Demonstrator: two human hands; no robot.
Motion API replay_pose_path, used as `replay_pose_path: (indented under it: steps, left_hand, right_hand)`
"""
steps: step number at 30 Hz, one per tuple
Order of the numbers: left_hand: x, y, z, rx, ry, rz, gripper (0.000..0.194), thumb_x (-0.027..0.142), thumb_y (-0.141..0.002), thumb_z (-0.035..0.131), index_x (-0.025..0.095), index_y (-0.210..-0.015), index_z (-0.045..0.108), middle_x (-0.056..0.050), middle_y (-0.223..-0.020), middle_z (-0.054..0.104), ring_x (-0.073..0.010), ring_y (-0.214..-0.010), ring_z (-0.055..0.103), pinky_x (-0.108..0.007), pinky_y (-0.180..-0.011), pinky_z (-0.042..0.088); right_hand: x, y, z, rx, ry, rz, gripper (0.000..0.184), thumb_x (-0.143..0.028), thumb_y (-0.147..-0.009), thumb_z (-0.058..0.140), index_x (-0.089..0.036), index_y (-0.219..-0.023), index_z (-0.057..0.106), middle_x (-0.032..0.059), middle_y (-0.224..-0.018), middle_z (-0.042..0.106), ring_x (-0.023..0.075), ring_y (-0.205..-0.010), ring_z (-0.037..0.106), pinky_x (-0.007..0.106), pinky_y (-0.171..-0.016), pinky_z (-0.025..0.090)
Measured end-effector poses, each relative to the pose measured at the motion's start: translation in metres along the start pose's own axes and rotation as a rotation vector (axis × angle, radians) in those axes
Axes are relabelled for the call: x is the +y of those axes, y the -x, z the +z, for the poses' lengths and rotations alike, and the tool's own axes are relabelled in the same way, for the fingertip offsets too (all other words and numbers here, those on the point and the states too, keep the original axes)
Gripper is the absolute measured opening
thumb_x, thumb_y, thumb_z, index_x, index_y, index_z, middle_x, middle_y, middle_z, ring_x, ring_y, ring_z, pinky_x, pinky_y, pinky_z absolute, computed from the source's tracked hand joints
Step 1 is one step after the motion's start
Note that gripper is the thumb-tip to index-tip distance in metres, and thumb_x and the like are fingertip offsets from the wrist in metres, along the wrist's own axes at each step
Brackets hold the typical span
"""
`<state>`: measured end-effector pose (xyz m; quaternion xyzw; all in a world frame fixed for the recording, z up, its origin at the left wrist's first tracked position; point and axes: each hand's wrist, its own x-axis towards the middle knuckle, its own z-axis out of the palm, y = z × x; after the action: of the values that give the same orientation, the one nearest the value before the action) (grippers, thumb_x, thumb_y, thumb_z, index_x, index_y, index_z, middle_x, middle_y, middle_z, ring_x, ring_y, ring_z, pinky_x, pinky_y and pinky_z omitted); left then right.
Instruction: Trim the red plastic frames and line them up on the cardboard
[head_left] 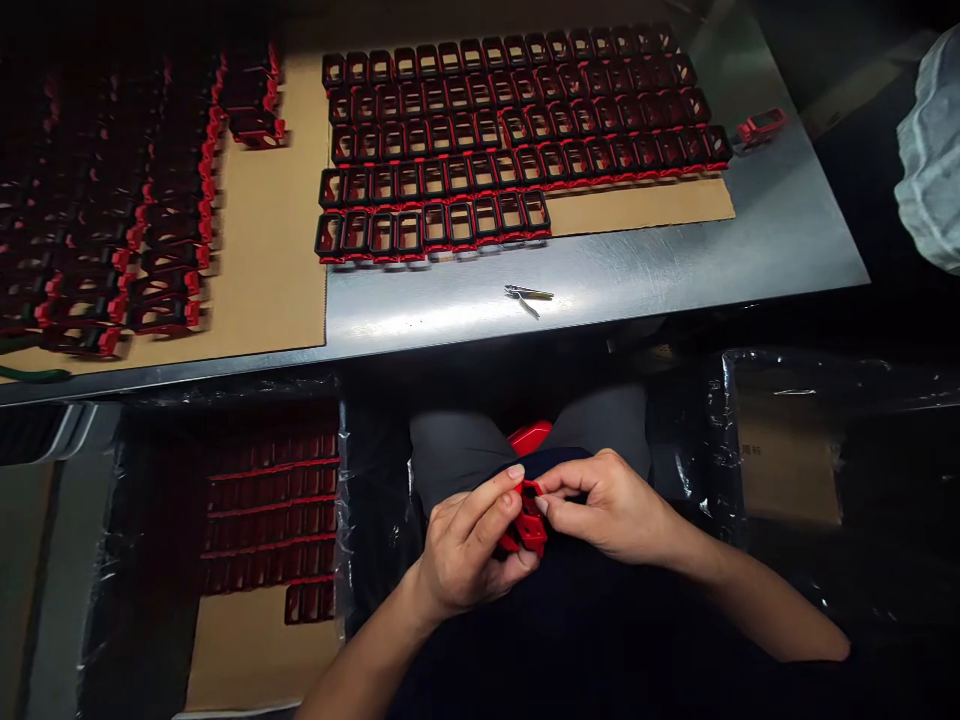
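Observation:
Above my lap, my left hand [472, 540] is closed around a small red plastic part [533, 535] with a dark opening. Its fingers lie along the part's left side and its thumb is below. My right hand [611, 505] pinches the part's upper right edge between thumb and forefinger. Whether a smaller piece sits in that pinch, I cannot tell. On the metal table [420, 310] ahead, a nail clipper [529, 293] lies with its lever swung out. Behind it stand rows of black-and-red plastic frames [457, 220].
More such frames [161, 315] cover cardboard [277, 250] at the left. One lone red piece [761, 125] lies at the table's right. Below left, a plastic-lined box [341, 500] holds rows of dark red parts [270, 520]. Another lined box [787, 470] stands at right.

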<state>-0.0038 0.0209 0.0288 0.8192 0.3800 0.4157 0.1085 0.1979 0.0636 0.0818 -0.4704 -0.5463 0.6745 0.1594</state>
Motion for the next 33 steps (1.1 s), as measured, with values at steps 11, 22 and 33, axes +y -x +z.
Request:
replay_pose_path:
  steps: [11,22,33]
  left_hand:
    - [-0.001,0.003,0.004,0.075,0.114,-0.162,0.08,0.029,-0.08,0.07,0.012,-0.15,0.036,-0.02,-0.12,0.069,-0.0275,-0.106,0.071,-0.038,-0.079,0.065]
    - [-0.005,0.011,0.012,0.082,0.334,-0.302,0.087,0.024,-0.074,0.081,0.019,-0.149,0.037,-0.02,-0.128,0.063,-0.0298,-0.117,0.065,-0.046,-0.091,0.061]
    - [0.002,0.015,0.016,0.148,0.783,-0.517,0.077,0.029,-0.083,0.076,0.025,-0.147,0.033,-0.022,-0.142,0.053,-0.0061,-0.064,0.062,-0.02,-0.052,0.057]
  right_hand:
    - [-0.004,-0.001,-0.005,-0.063,-0.007,0.014,0.023,-0.024,-0.089,0.062,-0.019,-0.103,0.079,-0.0028,-0.066,0.07,0.0089,-0.054,0.056,0.019,-0.053,0.04]
    - [-0.018,-0.012,0.01,0.13,0.324,0.021,0.02,-0.016,-0.085,0.06,-0.02,-0.08,0.079,-0.0018,-0.067,0.074,0.0126,-0.058,0.067,0.022,-0.058,0.047]
    - [-0.005,-0.051,-0.041,0.785,0.532,-0.334,0.036,-0.041,-0.09,0.064,-0.021,-0.12,0.069,0.0102,-0.116,0.073,0.0274,-0.109,0.067,0.042,-0.097,0.054]
